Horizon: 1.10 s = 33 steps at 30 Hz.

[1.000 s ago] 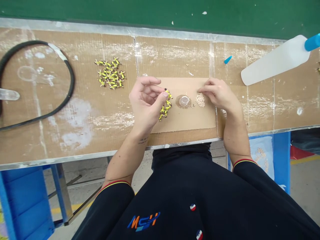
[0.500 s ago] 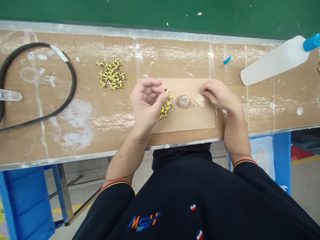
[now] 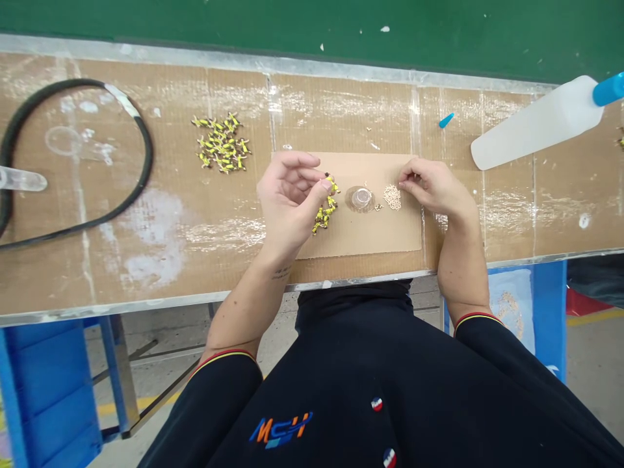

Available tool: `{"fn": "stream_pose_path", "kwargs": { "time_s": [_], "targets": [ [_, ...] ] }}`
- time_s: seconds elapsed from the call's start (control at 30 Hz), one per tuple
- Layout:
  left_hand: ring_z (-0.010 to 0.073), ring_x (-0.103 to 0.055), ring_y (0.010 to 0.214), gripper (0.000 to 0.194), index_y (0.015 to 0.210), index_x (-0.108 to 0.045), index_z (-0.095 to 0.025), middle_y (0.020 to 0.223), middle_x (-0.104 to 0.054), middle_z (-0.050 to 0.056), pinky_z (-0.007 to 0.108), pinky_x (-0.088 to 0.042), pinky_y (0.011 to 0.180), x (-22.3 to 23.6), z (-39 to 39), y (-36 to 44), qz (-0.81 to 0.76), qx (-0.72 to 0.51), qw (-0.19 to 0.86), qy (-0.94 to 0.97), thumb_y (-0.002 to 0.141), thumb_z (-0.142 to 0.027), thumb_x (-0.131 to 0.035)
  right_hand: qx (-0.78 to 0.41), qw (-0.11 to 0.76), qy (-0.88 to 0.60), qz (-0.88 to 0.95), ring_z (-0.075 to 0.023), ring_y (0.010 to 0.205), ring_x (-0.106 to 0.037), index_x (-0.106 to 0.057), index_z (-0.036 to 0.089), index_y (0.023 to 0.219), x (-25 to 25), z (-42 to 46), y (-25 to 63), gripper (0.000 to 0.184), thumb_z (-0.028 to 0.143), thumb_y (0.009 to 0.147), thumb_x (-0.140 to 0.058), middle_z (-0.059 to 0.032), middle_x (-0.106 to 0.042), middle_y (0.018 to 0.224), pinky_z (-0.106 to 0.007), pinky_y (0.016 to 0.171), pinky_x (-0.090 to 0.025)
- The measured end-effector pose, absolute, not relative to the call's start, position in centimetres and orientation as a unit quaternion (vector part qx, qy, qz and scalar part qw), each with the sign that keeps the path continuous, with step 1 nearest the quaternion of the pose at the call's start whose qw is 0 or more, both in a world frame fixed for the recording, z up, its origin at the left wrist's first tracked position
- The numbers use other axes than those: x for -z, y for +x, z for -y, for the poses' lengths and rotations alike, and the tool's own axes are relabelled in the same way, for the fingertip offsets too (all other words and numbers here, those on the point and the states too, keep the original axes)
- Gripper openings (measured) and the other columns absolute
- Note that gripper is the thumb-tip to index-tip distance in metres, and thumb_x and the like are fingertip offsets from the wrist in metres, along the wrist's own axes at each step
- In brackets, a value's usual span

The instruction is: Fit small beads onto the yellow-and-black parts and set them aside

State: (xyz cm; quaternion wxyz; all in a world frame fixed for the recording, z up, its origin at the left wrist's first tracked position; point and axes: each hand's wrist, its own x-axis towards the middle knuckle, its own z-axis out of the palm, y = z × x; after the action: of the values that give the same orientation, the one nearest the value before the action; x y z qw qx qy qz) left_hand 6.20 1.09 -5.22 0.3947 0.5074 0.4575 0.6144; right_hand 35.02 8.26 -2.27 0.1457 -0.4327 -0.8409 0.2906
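Note:
My left hand [image 3: 288,198] pinches a tiny yellow figurine [image 3: 333,182] with a dark top between thumb and fingertip. A few more yellow figurines [image 3: 324,218] lie just below, on a cardboard sheet [image 3: 375,237]. My right hand [image 3: 433,185] has thumb and forefinger together beside a heap of tiny beige pieces [image 3: 392,197]; whatever is between those fingertips is too small to make out. Amid the sheet, between my hands, sits a small clear plastic cup [image 3: 361,198], with a few loose beige bits [image 3: 378,207] at its right.
A larger pile of yellow figurines [image 3: 223,144] lies to the left. Beyond it are a black cable loop [image 3: 146,146] and a clear tube [image 3: 22,179]. To the right are a blue cap [image 3: 446,120] and a white bottle [image 3: 536,120] lying over. Below the table edge are blue bins [image 3: 53,383].
My right hand has drawn slightly away to the right from the beige heap, fingertips still together. My left hand keeps its hold on the figurine. The whole view has shifted a little.

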Motion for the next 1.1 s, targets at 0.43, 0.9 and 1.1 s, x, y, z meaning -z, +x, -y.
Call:
{"fn": "stream_pose_path", "kwargs": {
  "time_s": [0.43,0.9,1.1],
  "targets": [
    [0.0091,-0.07,0.07,0.044,0.11,-0.06,-0.025,0.082,-0.067,-0.003,0.018,-0.058,0.058,5.4,-1.2,6.4,-0.446,-0.61,0.421,0.502,0.085,-0.054,-0.082,-0.295,0.145,-0.423,0.844,-0.0247,0.09,-0.075,-0.079,0.025,0.091,2.2,-8.1,34.9,0.021,0.023,0.094,-0.058,-0.0053,-0.083,0.097,-0.042,0.088,-0.058],
    [0.0098,-0.069,0.068,0.044,0.11,-0.058,-0.027,0.081,-0.066,-0.002,0.021,-0.059,0.056,5.4,-1.0,6.6,-0.443,-0.577,0.48,0.491,0.085,-0.056,-0.082,-0.347,0.294,-0.387,0.802,-0.0189,0.071,-0.067,-0.074,0.027,0.077,1.7,-7.2,33.8,0.015,0.036,0.089,-0.073,-0.0018,-0.074,0.078,-0.04,0.072,-0.057],
    [0.0105,-0.07,0.068,0.044,0.107,-0.063,-0.027,0.081,-0.068,-0.002,0.021,-0.059,0.055,5.3,-1.0,6.9,-0.446,-0.589,0.465,0.487,0.083,-0.057,-0.083,-0.422,0.399,-0.376,0.722,-0.018,0.072,-0.07,-0.075,0.027,0.08,2.5,-6.4,32.7,0.025,0.051,0.085,-0.082,-0.0018,-0.074,0.077,-0.038,0.068,-0.061]
  ]
}}
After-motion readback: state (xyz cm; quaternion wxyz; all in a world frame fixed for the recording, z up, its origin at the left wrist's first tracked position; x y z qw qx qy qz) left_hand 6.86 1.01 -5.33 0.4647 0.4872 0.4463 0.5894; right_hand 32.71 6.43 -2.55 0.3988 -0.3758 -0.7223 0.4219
